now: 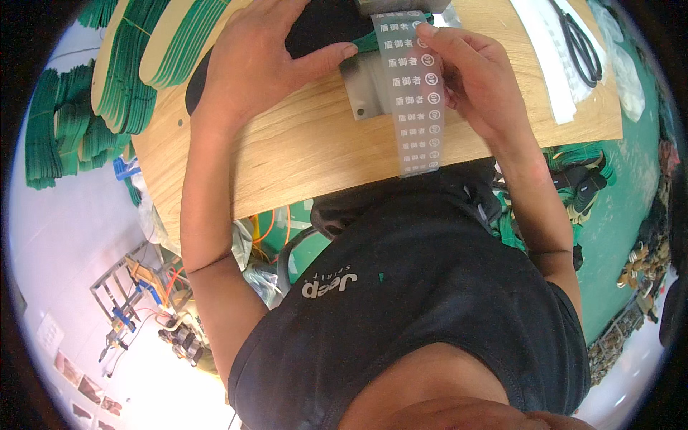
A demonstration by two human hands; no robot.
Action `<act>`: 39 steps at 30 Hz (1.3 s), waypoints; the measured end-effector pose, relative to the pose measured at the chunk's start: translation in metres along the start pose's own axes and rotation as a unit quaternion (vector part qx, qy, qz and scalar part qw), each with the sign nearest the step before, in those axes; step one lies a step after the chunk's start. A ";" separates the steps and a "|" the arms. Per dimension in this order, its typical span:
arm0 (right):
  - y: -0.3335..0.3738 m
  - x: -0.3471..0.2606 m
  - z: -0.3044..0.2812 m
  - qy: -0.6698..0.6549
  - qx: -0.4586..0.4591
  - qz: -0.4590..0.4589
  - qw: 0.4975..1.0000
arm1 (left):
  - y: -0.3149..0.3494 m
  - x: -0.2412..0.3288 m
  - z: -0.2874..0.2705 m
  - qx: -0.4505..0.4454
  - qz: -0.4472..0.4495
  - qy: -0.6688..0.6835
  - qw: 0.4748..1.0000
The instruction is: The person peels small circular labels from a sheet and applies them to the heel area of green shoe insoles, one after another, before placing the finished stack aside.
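My left hand lies over a black insole-shaped piece near the table's far side, thumb stretched to the right and fingers apart. Some fingertips are cut off by the top edge. A green edge shows beside the thumb. Between thumb and fingers, my right hand pinches the side of a translucent label strip with repeated white print. The strip runs over a metal plate and down past the near table edge. Above it sits a metal block, mostly out of view.
Banded stacks of green-edged insoles stand at the left of the wooden table, with more green bundles beyond. White sheets and a black looped thing lie at right. Below the table's right end are more insoles.
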State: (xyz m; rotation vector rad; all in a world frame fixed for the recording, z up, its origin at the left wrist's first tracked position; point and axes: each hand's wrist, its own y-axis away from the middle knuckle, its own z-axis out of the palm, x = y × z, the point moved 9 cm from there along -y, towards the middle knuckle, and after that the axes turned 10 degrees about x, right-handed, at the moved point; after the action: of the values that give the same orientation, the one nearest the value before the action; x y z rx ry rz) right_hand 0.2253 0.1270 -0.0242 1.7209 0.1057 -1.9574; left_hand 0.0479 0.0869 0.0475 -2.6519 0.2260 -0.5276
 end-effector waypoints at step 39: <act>0.004 0.005 -0.007 0.011 0.023 0.033 0.999 | 0.017 -0.066 -0.016 0.074 -0.174 0.130 0.973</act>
State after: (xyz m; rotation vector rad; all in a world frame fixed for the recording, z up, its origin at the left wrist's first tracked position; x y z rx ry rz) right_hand 0.2327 0.1247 -0.0290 1.7529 0.0108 -1.9082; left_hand -0.0198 0.0813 0.0320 -2.4809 -0.2009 -0.9658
